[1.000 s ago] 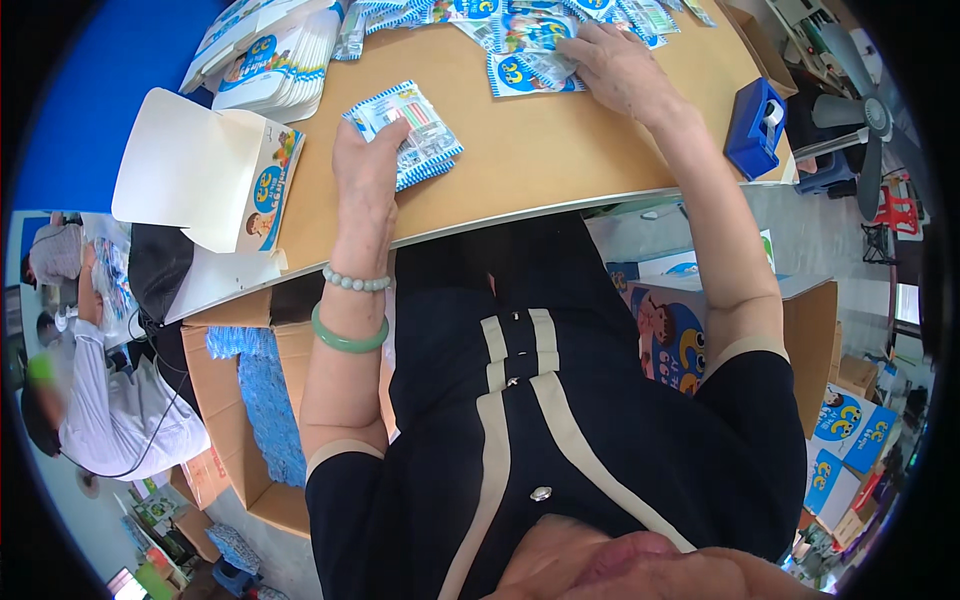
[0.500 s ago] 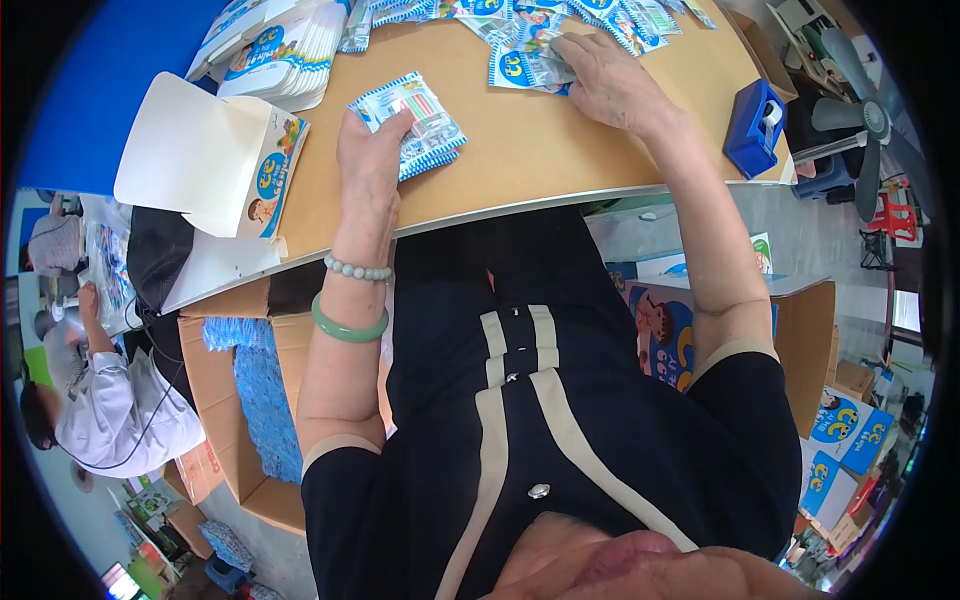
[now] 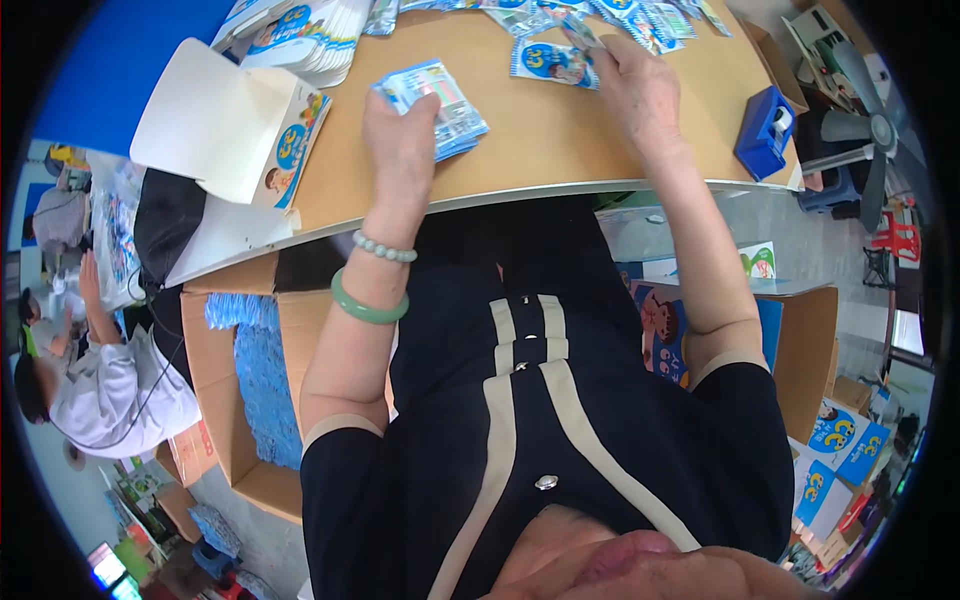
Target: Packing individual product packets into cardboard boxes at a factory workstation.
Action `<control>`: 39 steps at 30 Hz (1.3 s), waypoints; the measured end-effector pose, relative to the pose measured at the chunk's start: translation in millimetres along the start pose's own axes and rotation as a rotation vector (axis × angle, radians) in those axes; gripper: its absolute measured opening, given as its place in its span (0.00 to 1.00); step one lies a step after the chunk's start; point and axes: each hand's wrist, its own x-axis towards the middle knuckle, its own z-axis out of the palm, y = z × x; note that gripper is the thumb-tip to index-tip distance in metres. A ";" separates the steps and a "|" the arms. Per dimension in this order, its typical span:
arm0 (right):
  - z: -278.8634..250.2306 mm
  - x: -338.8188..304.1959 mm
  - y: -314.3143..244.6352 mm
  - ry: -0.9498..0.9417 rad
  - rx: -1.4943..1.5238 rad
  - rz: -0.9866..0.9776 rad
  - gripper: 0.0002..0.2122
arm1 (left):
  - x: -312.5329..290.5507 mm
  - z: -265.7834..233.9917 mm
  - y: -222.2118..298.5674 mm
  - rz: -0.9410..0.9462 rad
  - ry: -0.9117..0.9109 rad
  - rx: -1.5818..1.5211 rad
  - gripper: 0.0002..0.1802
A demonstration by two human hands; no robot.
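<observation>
My left hand [image 3: 398,150] is closed around a small stack of clear-and-blue plastic packets [image 3: 455,112], thumb on top, just above the near part of the table. Over on the right, my right hand [image 3: 642,95] pinches a single packet [image 3: 580,33], tilted up between thumb and fingers. Beneath those fingers a blue-printed packet [image 3: 545,62] lies flat on the tabletop. More packets [image 3: 640,20] are spread along the far edge of the table.
An open white carton [image 3: 200,120] stands at the left, near a pile of flat printed cartons [image 3: 320,50]. A blue tape dispenser [image 3: 765,135] sits on the table's [image 3: 520,145] right end. Below at left is a cardboard box [image 3: 225,420] of blue packets; another person [image 3: 120,390] sits beyond.
My right hand has drawn back slightly from the pile, with a packet raised in its fingers. My left hand keeps its stack. The whole view has shifted a little.
</observation>
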 end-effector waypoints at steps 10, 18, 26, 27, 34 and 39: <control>33.4 -17.4 -122.7 -0.272 0.420 0.022 0.08 | 4.7 3.8 2.0 -0.020 -0.086 -0.087 0.16; -1.4 7.9 -46.1 -0.549 0.706 0.178 0.14 | 22.1 -3.0 -3.3 0.072 -0.087 0.473 0.25; 34.6 44.6 110.2 -0.022 -0.449 0.188 0.13 | 4.1 13.7 37.8 0.061 -0.051 0.906 0.28; 29.8 42.7 108.5 -0.111 -0.494 0.148 0.12 | 3.7 12.9 39.4 0.057 -0.062 0.922 0.28; -31.7 -19.3 54.8 -0.311 -0.261 0.149 0.11 | 21.5 -19.0 19.1 0.099 -0.078 0.879 0.29; -40.9 -33.1 52.7 -0.151 -0.171 0.213 0.12 | 23.9 -37.2 11.7 0.040 -0.083 0.570 0.28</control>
